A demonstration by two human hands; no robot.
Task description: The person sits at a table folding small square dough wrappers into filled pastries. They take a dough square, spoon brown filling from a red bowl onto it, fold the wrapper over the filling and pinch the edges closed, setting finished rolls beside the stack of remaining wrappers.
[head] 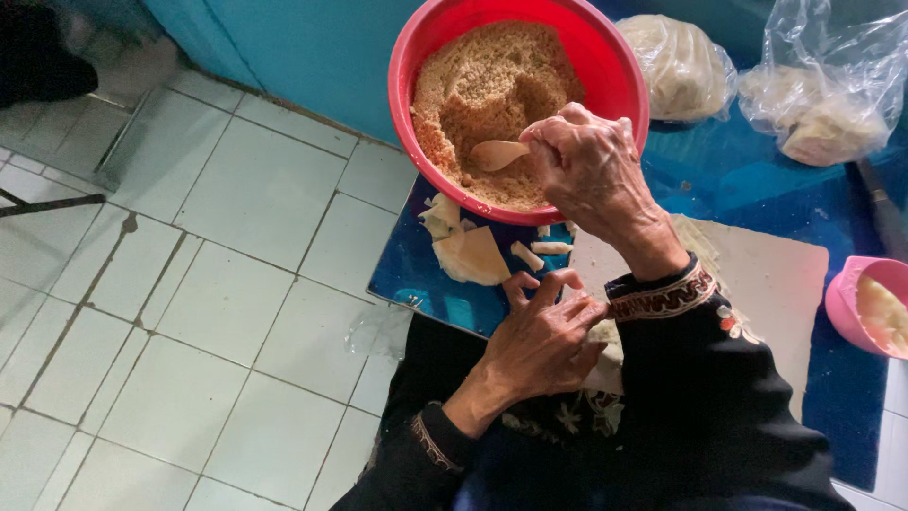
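My right hand (591,170) grips a pale spoon (497,154) whose bowl rests in the brown crumbly filling (482,90) inside a red plastic bowl (412,57). My left hand (544,341) lies lower, fingers curled over a pale sheet of dough at the near edge of a light cutting board (766,274); the dough is mostly hidden under the hand. A folded dough piece (473,257) and small dough scraps (530,254) lie on the blue tabletop (416,274) just below the red bowl.
Two clear plastic bags of pale dough (676,66) (818,118) sit at the back right. A pink cup (865,303) with pale contents stands at the right edge. White tiled floor (189,284) lies to the left of the low blue table.
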